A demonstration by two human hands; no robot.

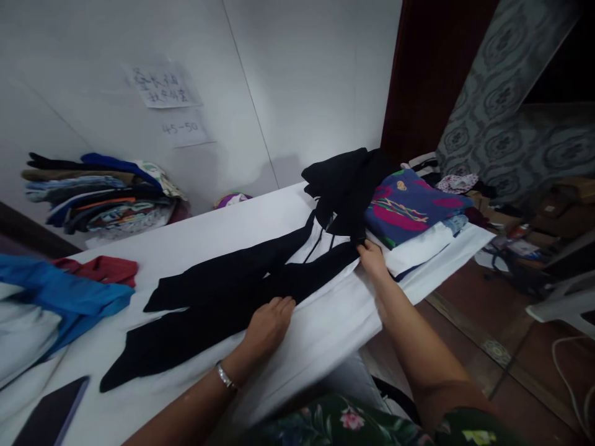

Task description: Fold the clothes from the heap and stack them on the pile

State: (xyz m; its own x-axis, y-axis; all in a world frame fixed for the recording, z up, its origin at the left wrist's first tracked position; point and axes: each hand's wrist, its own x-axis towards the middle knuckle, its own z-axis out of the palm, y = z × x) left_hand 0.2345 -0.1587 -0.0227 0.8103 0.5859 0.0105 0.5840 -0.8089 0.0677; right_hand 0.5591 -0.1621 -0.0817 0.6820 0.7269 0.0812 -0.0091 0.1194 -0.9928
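A black garment [242, 279] lies stretched across the white-covered table, with two long legs or sleeves pointing left. Near its middle is a white patch [316, 243] crossed by thin black straps. Its bunched black upper part [346, 179] rests against a pile of folded clothes at the right. My left hand [272, 319], with a silver bracelet at the wrist, presses on the near edge of the lower leg, fingers curled over the cloth and thumb hidden. My right hand [370, 257] pinches the garment's near edge beside the strapped part.
A folded blue and magenta garment [409, 204] tops the right-hand pile. Folded clothes are stacked [106, 192] by the wall at the back left. Blue cloth [74, 297], red cloth [109, 270] and a dark flat device [53, 412] lie on the left. Handwritten paper signs [162, 87] hang on the wall.
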